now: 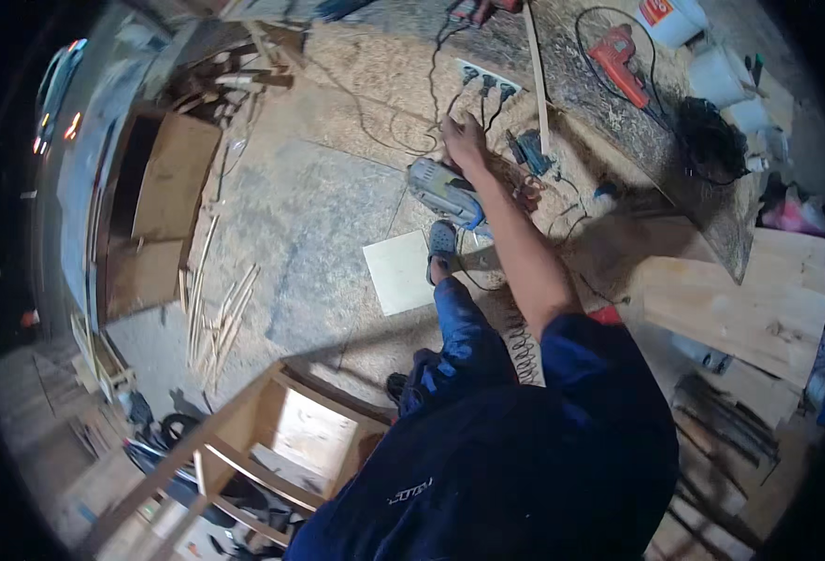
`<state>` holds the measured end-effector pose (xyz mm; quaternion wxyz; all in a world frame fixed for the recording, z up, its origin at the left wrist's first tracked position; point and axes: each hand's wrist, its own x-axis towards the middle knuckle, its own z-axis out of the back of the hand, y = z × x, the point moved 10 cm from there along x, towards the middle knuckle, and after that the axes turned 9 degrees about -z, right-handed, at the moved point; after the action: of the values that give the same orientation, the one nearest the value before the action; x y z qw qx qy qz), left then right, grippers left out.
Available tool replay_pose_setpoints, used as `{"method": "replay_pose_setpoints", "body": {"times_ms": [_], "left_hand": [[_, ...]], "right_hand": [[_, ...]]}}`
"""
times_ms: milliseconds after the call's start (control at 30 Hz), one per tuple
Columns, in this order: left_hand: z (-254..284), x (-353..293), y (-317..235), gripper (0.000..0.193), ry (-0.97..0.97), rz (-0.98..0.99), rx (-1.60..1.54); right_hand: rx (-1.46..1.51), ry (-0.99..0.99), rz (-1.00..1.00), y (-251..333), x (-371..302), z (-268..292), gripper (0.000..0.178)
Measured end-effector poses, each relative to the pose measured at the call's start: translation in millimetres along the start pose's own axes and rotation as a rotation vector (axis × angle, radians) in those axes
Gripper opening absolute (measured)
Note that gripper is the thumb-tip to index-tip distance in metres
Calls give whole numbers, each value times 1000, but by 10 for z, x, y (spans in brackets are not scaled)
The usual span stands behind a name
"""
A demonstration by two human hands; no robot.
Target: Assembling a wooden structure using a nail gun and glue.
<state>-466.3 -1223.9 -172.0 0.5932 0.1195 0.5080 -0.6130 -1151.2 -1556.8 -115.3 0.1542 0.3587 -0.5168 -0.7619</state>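
My right hand point(466, 144) reaches forward over the sawdust-covered work surface, its fingers curled. A black cord point(456, 97) runs from the white power strip point(489, 75) down to the fingertips. Whether the fingers grip that cord is too small to tell. Several black plugs sit in the strip, just beyond the hand. Close below the hand lies a grey and blue power tool point(445, 194). A dark green tool point(530, 151) rests to the right of the wrist. My left hand is out of sight.
A red drill point(618, 65) and white buckets point(671, 21) are at the far right. A pale square board point(399, 273) lies by my foot. Thin wooden strips point(221, 323) are scattered at left. A wooden frame point(281, 411) stands near left, with planks point(739, 290) at right.
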Motion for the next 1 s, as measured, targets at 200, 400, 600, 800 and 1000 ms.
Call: {"method": "replay_pose_setpoints", "body": {"times_ms": [200, 400, 600, 800, 1000], "left_hand": [[559, 699, -562, 36, -222, 438, -578], [1294, 1568, -1296, 30, -106, 252, -48], [1727, 2200, -1586, 24, -1, 248, -101], [2214, 2915, -2076, 25, 153, 39, -58], [2824, 3555, -2178, 32, 191, 148, -88]], "right_hand": [[-209, -551, -81, 155, 1053, -239, 43], [-82, -789, 20, 287, 765, -12, 28], [-21, -806, 1, 30, 874, -25, 25], [-165, -821, -43, -83, 872, -57, 22], [-433, -226, -412, -889, 388, -1445, 25]]}}
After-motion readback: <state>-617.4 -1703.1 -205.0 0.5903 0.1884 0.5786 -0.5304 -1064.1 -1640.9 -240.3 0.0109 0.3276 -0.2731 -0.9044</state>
